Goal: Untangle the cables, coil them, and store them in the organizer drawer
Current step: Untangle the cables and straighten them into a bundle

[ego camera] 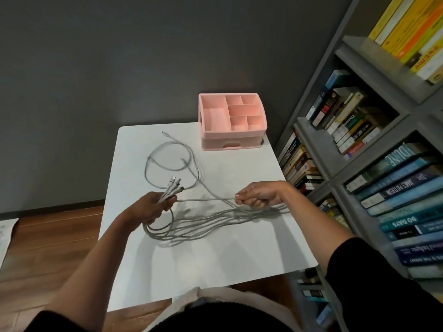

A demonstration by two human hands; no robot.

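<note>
Cables [191, 226] are drooping limp and light, left hand [153, 207] gripping their stiff plugs [176, 184], likely the surest hold, right hand [259, 195] pinching 1 taut strand [206, 200].

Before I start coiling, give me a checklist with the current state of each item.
1. All plug ends gathered in the left hand: ok.
2. One strand pinched by the right hand, straight between the hands: ok.
3. The loops on the table separated: not ok, they overlap.
4. The far loop apart from the pink organizer: ok.
5. The drawer open for coils: not ok, shut.
6. Knots among those loops: cannot tell.
</note>
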